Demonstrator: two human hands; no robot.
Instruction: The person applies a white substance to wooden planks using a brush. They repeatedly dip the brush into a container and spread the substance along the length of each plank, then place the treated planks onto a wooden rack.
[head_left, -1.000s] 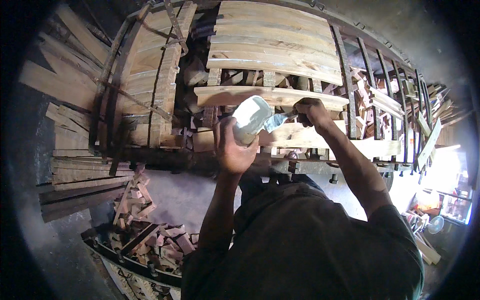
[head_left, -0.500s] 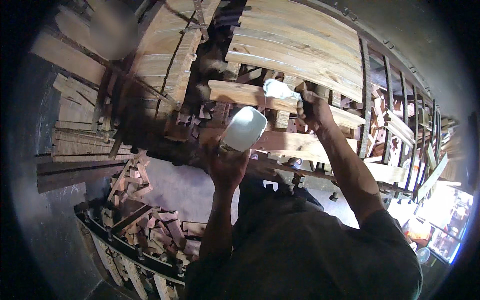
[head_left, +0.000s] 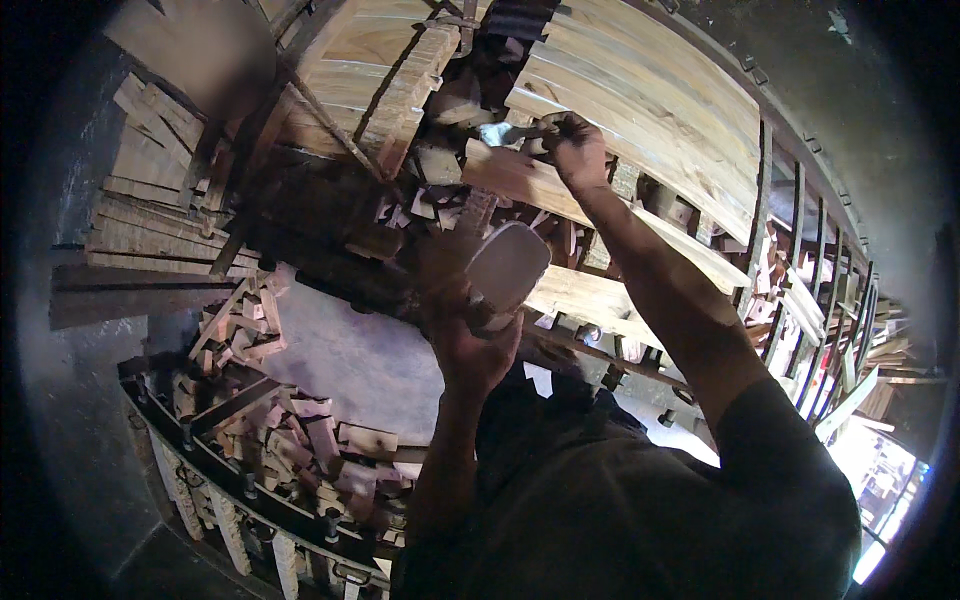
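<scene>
Container (head_left: 508,268), whitish, rounded, open-topped, is in left hand (head_left: 472,350); fingers wrapped around its lower end, partly lost in shadow. Right hand (head_left: 578,150) has fingers curled tight on dark handle of white-headed brush (head_left: 495,133). Brush head points left, just beside left end of loose tan wooden board (head_left: 525,180); can't tell if touching. Container is nearer the body than brush, beside second pale wooden board (head_left: 590,300). Beyond right hand: panel of pale wooden planks (head_left: 650,110), edge to edge, whitish lines along seams. Lower left: heap of brown wood offcuts (head_left: 310,440) beside smooth grey floor (head_left: 360,355). Right: dark metal bars (head_left: 798,215).
</scene>
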